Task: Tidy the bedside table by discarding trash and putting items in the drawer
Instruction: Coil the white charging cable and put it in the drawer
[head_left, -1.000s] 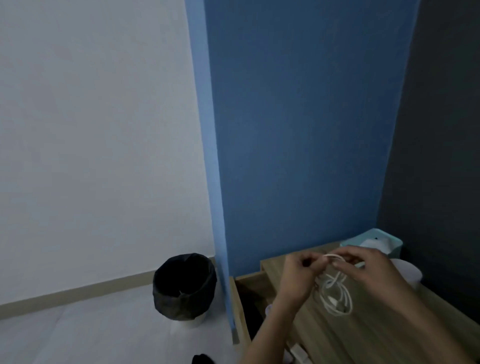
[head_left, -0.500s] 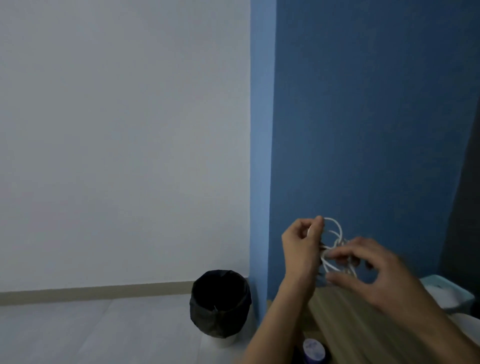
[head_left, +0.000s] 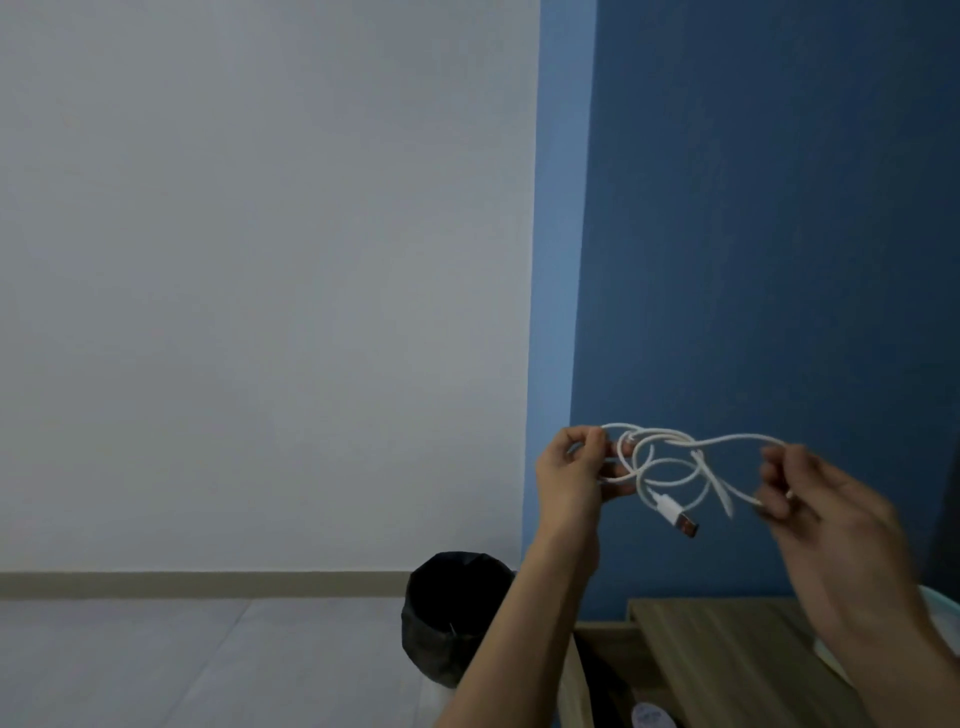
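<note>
A tangled white USB cable (head_left: 670, 470) hangs in the air in front of the blue wall, stretched between both hands. My left hand (head_left: 574, 475) pinches its looped end. My right hand (head_left: 826, 499) holds the other end, apart from the left. A USB plug (head_left: 684, 525) dangles below the loops. The wooden bedside table (head_left: 727, 654) lies below at the lower right. Its open drawer (head_left: 613, 675) shows to the left of the top, with a small round purple-white item (head_left: 649, 716) inside.
A black-lined trash bin (head_left: 447, 618) stands on the pale floor left of the table, partly behind my left forearm. A teal container's edge (head_left: 943, 603) peeks out behind my right wrist. A white wall with a baseboard fills the left.
Both hands lifted the cable higher, away from the tabletop. They then drew apart, stretching the bunched loops out sideways. The view tilted upward.
</note>
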